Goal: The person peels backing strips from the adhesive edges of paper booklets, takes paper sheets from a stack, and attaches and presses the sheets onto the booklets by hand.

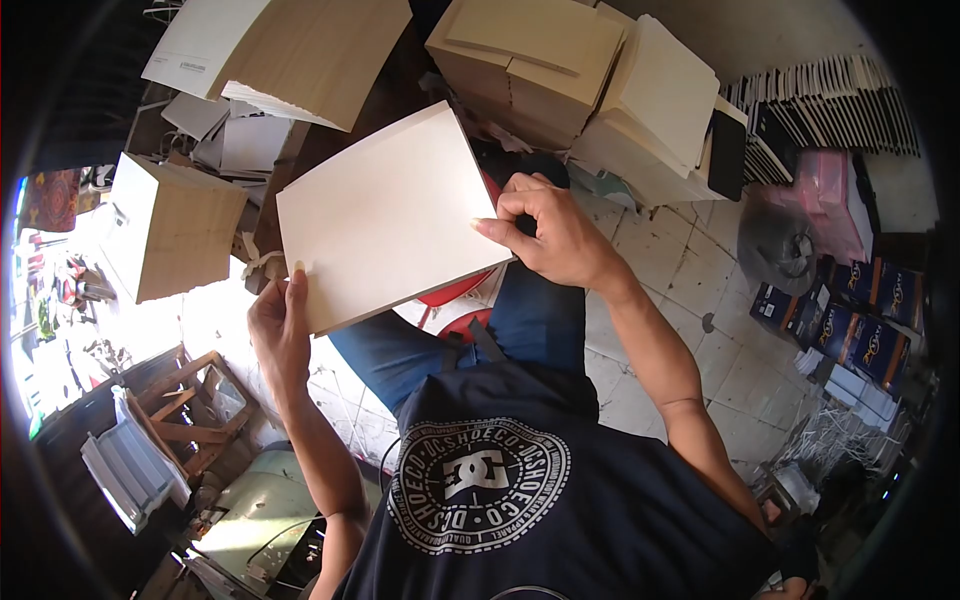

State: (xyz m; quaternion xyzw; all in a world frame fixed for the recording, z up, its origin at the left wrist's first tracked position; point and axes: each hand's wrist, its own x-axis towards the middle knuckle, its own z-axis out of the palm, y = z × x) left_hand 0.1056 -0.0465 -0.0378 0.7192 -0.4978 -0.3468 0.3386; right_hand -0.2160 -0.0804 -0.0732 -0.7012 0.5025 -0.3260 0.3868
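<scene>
A stack of white paper sheets is held tilted in front of my body, over my lap. My left hand grips its lower left corner, thumb on top and fingers beneath. At the right edge, my right hand pinches the sheets between thumb and curled fingers. A darker edge shows along the right and lower sides of the stack; whether it is a cover cannot be made out. Part of a red stool shows between my legs, below the paper.
Tall paper piles stand ahead: one at upper left, one at top centre, one at upper right with a dark phone-like slab. Another pile stands left. Thin books line the right wall above blue boxes.
</scene>
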